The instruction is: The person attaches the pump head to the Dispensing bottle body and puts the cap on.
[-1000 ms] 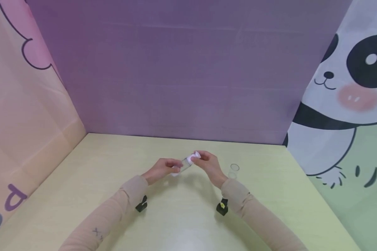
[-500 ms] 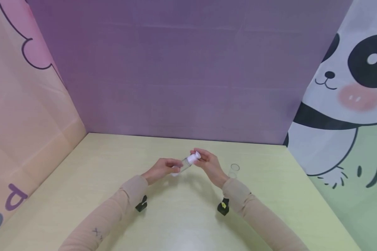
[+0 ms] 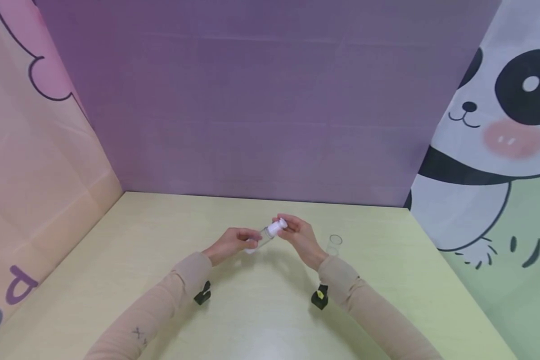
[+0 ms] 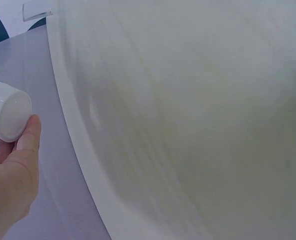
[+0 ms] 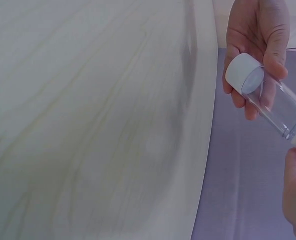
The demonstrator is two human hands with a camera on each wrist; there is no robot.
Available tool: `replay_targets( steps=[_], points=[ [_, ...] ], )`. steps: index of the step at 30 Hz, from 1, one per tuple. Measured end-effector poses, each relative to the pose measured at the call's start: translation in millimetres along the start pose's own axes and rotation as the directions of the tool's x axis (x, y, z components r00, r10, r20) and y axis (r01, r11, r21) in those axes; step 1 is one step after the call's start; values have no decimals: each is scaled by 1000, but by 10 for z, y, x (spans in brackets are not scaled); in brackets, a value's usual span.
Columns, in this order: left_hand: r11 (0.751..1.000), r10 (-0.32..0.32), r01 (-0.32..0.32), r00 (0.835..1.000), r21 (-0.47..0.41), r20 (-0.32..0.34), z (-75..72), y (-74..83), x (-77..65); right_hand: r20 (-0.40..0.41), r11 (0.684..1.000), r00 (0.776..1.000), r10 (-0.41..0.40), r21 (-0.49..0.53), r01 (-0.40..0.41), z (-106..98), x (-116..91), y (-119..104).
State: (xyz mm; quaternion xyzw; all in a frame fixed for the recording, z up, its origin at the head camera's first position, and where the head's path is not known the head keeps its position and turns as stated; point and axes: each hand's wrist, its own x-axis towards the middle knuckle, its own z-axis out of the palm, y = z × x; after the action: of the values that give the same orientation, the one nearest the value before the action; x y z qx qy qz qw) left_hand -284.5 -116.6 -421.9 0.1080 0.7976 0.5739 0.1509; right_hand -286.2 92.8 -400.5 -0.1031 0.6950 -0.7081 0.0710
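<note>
A small clear bottle [image 3: 264, 237] with a white base [image 5: 244, 70] and a white pump top [image 3: 276, 227] is held tilted above the table. My left hand [image 3: 234, 243] grips it at the base end, thumb in front; the left wrist view shows fingertips against the white base [image 4: 13, 115]. Up at the other end, my right hand [image 3: 300, 238] has its fingers behind the pump top and its thumb below. In the right wrist view a right-hand fingertip [image 5: 292, 162] meets the white collar, partly cut off by the frame edge.
A clear cylindrical cap [image 3: 335, 245] stands on the pale table [image 3: 261, 310], right of my right hand. A purple cloth wall [image 3: 270, 120] rises behind the table, with printed panels at both sides. Black wrist devices [image 3: 319, 297] hang under both cuffs.
My right thumb has come down off the front of the pump top, leaving more of the white top showing. My left hand and the bottle hold nearly the same place.
</note>
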Motion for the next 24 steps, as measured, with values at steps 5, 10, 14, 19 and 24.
replay_targets(
  steps=[5, 10, 14, 19, 24],
  points=[
    [1000, -1, 1, 1000, 3, -2, 5, 1, -4, -11, 1000, 1000, 11, -7, -11, -7, 3, 8],
    [1000, -8, 8, 1000, -2, -3, 6, 8, -3, -32, 1000, 999, 16, -20, -17, -4, -3, 0],
    [1000, 0, 0, 1000, 0, 1, 7, 12, 8, -56, 1000, 998, 6, -21, -7, -2, -1, 16],
    [1000, 2, -2, 1000, 2, 2, 6, 19, 23, -86, 1000, 996, 6, -10, -7, 5, -12, 5],
    [1000, -8, 8, 1000, 2, -3, 9, 22, 16, -109, 1000, 994, 15, -13, -16, 13, -17, 1]
  ],
)
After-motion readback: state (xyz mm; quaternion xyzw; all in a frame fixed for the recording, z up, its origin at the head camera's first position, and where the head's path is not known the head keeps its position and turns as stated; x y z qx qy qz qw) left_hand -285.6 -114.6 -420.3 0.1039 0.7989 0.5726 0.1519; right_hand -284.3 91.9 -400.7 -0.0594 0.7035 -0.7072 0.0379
